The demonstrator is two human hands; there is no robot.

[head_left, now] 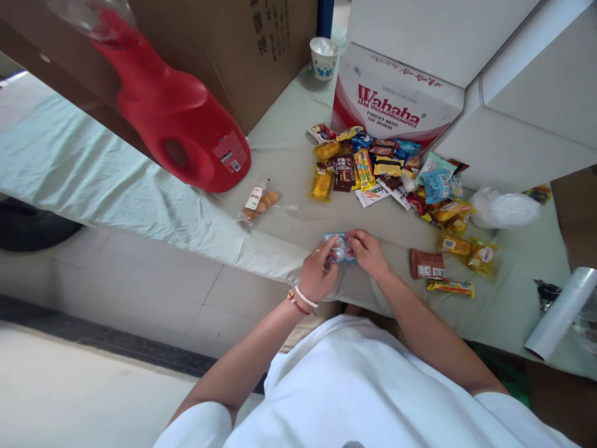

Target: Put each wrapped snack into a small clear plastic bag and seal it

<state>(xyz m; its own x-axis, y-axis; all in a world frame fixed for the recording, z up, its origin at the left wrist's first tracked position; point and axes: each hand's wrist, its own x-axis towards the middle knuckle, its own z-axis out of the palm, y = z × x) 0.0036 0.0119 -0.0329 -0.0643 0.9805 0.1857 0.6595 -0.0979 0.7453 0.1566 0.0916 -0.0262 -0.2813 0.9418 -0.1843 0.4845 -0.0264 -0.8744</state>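
Observation:
Both hands meet over the near edge of a cloth-covered table (pixel 140 180). My left hand (pixel 318 272), with bead bracelets at the wrist, and my right hand (pixel 368 252) both pinch a small blue and clear snack packet (pixel 339 247) between them. A clear packet of round biscuits (pixel 259 202) lies to the left of my hands. A heap of wrapped snacks (pixel 387 171) lies beyond my hands. A brown packet (pixel 428 264) and a yellow bar (pixel 450 287) lie to the right.
A large red jug (pixel 181 124) stands at the left. Behind it is a brown carton (pixel 261 56). A Wahaha box (pixel 392 99) and a paper cup (pixel 323 57) stand at the back, with white boxes (pixel 527 106) to the right. A white plastic bag (pixel 506 210) and a film roll (pixel 559 311) lie right.

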